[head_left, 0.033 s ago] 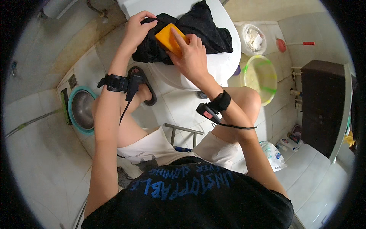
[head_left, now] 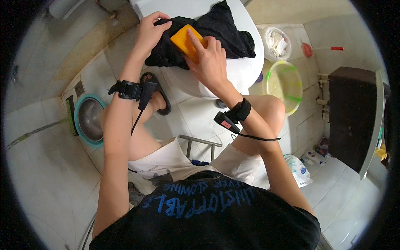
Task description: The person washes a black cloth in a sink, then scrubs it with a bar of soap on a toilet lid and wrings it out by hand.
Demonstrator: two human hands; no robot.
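A crumpled black garment (head_left: 223,35) lies spread over the white toilet lid (head_left: 246,71) at the top of the view. Its left edge is pinched between the thumb and fingers of my left hand (head_left: 152,31). My right hand (head_left: 209,60) grips an orange bar of soap (head_left: 183,39), a flat rectangular block, and rests it on the cloth. The index finger lies along the top of the bar, while the palm hides its lower right part.
Right of the toilet stand a lined waste bin (head_left: 276,43) and a green-rimmed basin (head_left: 283,87). A dark cabinet (head_left: 352,118) juts out at the far right. To the left, a metal bowl sits in a teal basin (head_left: 89,118). A metal stool frame (head_left: 200,141) shows between my legs.
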